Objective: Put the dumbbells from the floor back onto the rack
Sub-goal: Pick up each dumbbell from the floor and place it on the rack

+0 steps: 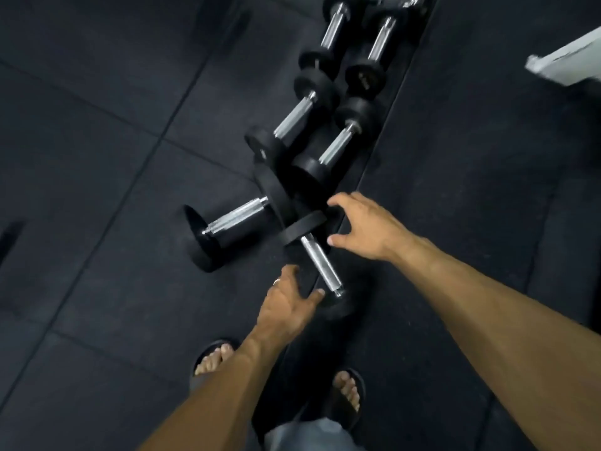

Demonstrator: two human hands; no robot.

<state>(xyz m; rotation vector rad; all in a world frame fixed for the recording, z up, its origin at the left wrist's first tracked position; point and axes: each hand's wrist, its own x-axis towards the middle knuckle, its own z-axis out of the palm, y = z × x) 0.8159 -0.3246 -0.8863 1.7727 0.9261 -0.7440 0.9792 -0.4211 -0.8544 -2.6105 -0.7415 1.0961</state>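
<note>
Head cam looking straight down: the nearest dumbbell (317,252) lies on the black floor mat (97,157) between both hands. Right hand (361,226) hovers with fingers spread over its upper plate, left hand (287,299) open beside the chrome handle, neither gripping. More dumbbells (325,92) are lined up beyond.

- A small dumbbell with black round ends and a shiny silver handle (320,263) lies nearest, tilted on the dark rack edge.
- A big black dumbbell with a silver handle (235,218) lies on the floor beside it.
- Four more black and silver dumbbells (312,105) sit in two rows behind.
</note>
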